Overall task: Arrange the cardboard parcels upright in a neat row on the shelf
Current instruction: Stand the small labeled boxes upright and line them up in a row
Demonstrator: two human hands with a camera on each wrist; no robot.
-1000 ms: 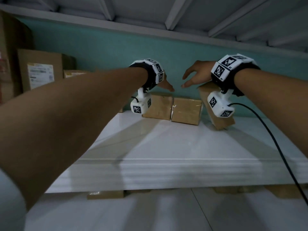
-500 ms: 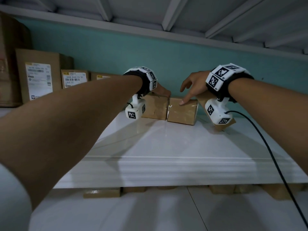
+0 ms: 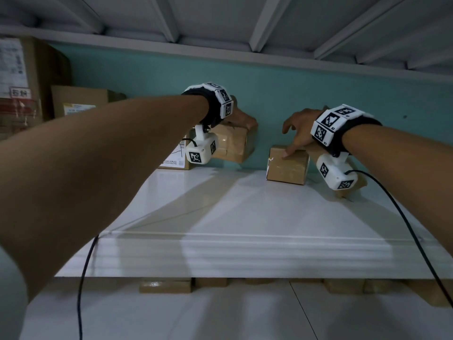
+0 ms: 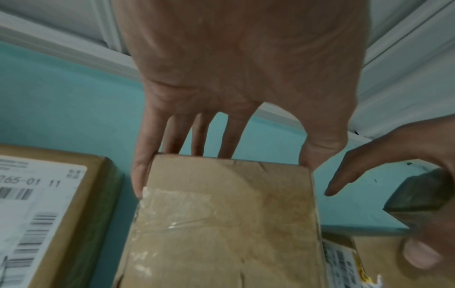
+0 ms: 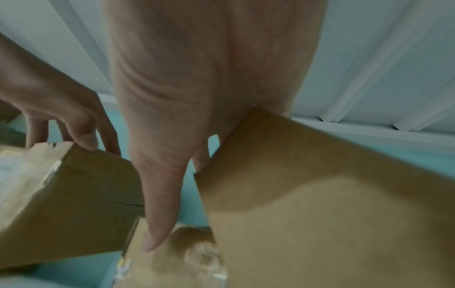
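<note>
My left hand (image 3: 242,121) grips a plain taped cardboard parcel (image 3: 231,144) by its top, fingers behind it and thumb on its right side (image 4: 317,155). The parcel (image 4: 221,224) hangs tilted just above the white shelf (image 3: 245,212), near the teal back wall. My right hand (image 3: 295,133) is spread, with one fingertip (image 5: 152,241) pressing on the top of a small parcel (image 3: 286,165) that stands on the shelf. A bigger parcel (image 5: 320,214) leans tilted under my right wrist. A labelled parcel (image 3: 175,159) stands left of the lifted one.
Larger labelled boxes (image 3: 76,101) fill the shelf's far left. A slatted panel (image 3: 220,18) hangs low overhead. More parcels (image 3: 166,285) sit under the shelf's front lip. Black cables (image 3: 83,278) trail from both wrists.
My left hand has taken hold of the left parcel and lifted it up and to the left, opening a gap beside the small parcel. My right hand stays on the small parcel.
</note>
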